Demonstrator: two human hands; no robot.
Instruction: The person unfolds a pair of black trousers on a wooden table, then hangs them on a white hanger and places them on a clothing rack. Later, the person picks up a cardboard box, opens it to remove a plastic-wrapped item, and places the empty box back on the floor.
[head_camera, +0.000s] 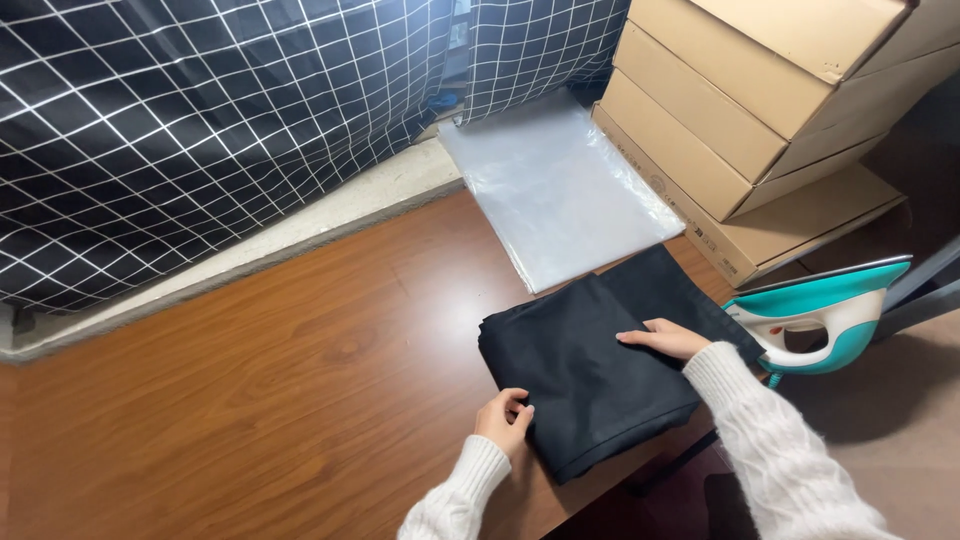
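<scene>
While the right hand (668, 338) lay flat on the folded black cloth (585, 370), the left hand (505, 418) pinched its near edge. Clear plastic bags (555, 190) lay beyond the right hand.

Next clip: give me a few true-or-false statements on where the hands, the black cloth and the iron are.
1. The right hand lies flat on the folded black cloth. True.
2. The left hand holds the iron. False: it is at the cloth's near edge; no hand touches the iron.
3. A clear plastic sheet lies on the table beyond the cloth. True.
4. The iron stands left of the cloth. False: it is to the right.
5. The cardboard boxes are stacked at the right. True.
</scene>
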